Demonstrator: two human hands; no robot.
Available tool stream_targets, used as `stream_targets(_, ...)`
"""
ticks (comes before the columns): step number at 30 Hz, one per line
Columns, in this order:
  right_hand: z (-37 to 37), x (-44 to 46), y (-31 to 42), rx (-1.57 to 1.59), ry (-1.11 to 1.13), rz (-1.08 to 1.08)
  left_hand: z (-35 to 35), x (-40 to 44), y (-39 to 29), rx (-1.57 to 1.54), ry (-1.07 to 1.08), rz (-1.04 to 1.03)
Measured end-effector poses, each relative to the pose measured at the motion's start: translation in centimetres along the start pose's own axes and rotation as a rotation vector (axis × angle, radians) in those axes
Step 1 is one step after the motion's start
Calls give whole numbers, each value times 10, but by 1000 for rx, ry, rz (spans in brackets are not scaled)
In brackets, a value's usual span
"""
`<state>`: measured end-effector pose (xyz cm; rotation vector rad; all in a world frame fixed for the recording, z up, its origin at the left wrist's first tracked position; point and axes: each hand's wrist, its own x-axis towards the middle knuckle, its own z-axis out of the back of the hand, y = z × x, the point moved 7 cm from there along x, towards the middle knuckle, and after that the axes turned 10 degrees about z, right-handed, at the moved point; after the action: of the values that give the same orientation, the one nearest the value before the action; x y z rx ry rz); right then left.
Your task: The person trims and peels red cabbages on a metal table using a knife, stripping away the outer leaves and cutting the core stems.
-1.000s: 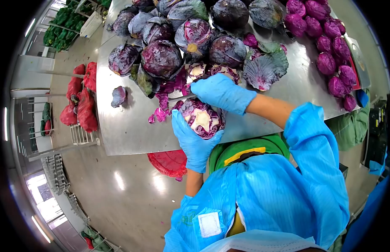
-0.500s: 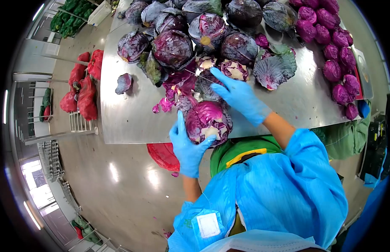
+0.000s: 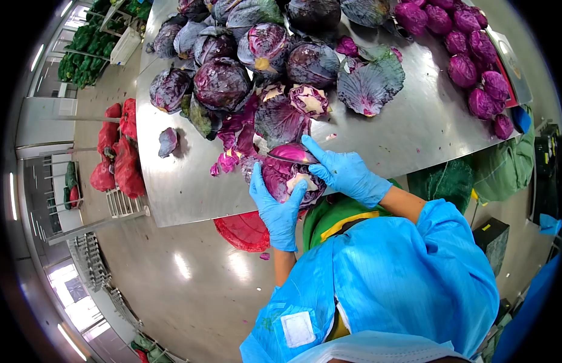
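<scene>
A red cabbage [image 3: 279,179] with its pale cut stem end showing is at the table's near edge. My left hand [image 3: 277,212] steadies it from the left, thumb across the stem end and fingers along its side. My right hand [image 3: 349,174], also in a blue glove, grips a knife [image 3: 293,153] whose blade lies against the top of the cabbage and mirrors its purple. The knife's handle is hidden in my fingers. Just beyond lie loose purple leaves [image 3: 235,130] and a trimmed stem piece with leaf bases [image 3: 309,101].
Whole dark cabbages [image 3: 222,84] crowd the far side of the steel table [image 3: 184,196]. A large loose leaf [image 3: 372,85] lies right of them. Peeled cabbages [image 3: 462,71] line the right side beside a scale [image 3: 512,66]. Red sacks [image 3: 128,166] stand left on the floor.
My right hand has come down and nearer, bringing the knife blade from above the leaves onto the cabbage. My left hand still holds the cabbage. The whole view has shifted slightly.
</scene>
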<state>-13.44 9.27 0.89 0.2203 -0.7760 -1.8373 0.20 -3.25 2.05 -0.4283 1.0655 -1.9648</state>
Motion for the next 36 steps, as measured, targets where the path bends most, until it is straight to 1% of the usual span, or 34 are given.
stream_targets(2, 2, 7, -3, -79, -42, 47, -4, 3, 3, -25, -41, -104)
stream_targets(4, 0, 14, -3, -159, -80, 80, -9, 4, 3, -199, -15, -15)
stream_targets(5, -1, 15, -5, -153, -84, 39, -11, 4, 6, -284, -7, 37)
stream_targets(7, 2, 18, -5, -137, -92, -41, -11, 4, 9, -211, -47, 8)
stream_targets(8, 2, 20, -7, -104, -55, -108, -13, 2, 9, -190, -59, 3)
stream_targets(11, -9, 19, -32, 8, -161, -129, -16, -8, 5, -115, -90, -60)
stream_targets(12, -3, 25, -51, 97, -311, -98, -14, -12, 3, -84, -104, -92)
stream_targets(13, 0, 32, -66, 45, -123, -258, -11, -14, 6, -130, -104, -113)
stream_targets(15, -17, 40, -87, 454, 62, -392, -9, -15, 15, -230, -102, -163)
stream_targets(18, -33, 45, -98, 686, 49, -503, -1, -15, 32, -453, -29, -99)
stream_targets(19, -29, 58, -99, 439, -195, -214, 5, -17, 37, -518, -13, -68)
stream_targets(20, -38, 53, -121, 350, -210, -275, 8, -16, 57, -620, -31, 53)
stream_targets(21, -29, 53, -123, 261, -230, -333, 12, -15, 90, -707, -66, 161)
stream_targets(23, -13, 46, -130, -121, -263, -277, 16, -17, 143, -1123, -73, 521)
stream_targets(24, 1, 39, -131, -176, -312, -188, 21, -7, 123, -1205, -20, 467)
stream_targets(25, 17, 34, -128, -226, -363, -97, 23, -5, 126, -1280, -13, 501)
stream_targets(27, 68, 30, -101, -244, -500, -63, 24, -4, 125, -1363, -81, 620)
stream_targets(28, 82, 33, -85, -170, -560, -71, 18, -3, 120, -1358, -104, 633)
stream_targets(29, 92, 33, -71, -104, -618, -85, 8, 3, 113, -1418, -60, 624)
stream_targets(30, 88, 39, -56, 28, -540, -91, -1, 2, 99, -1338, -40, 643)
stream_targets(31, 64, 44, -47, 308, -414, -248, -8, 1, 86, -1253, -7, 664)
stream_targets(32, 45, 53, -34, 262, -435, 28, -7, -1, 92, -1008, -47, 684)
stream_targets(33, 13, 59, -39, 381, -307, -50, -3, -4, 83, -754, -36, 681)
stream_targets(34, -19, 64, -43, 483, -181, -140, 2, -2, 79, -476, 116, 568)
stream_targets(35, -15, 72, -30, 211, -27, -186, 9, 4, 78, -195, 258, 438)
stream_targets(36, -17, 73, -40, 309, -104, -200, 25, 14, 59, -113, 165, 278)
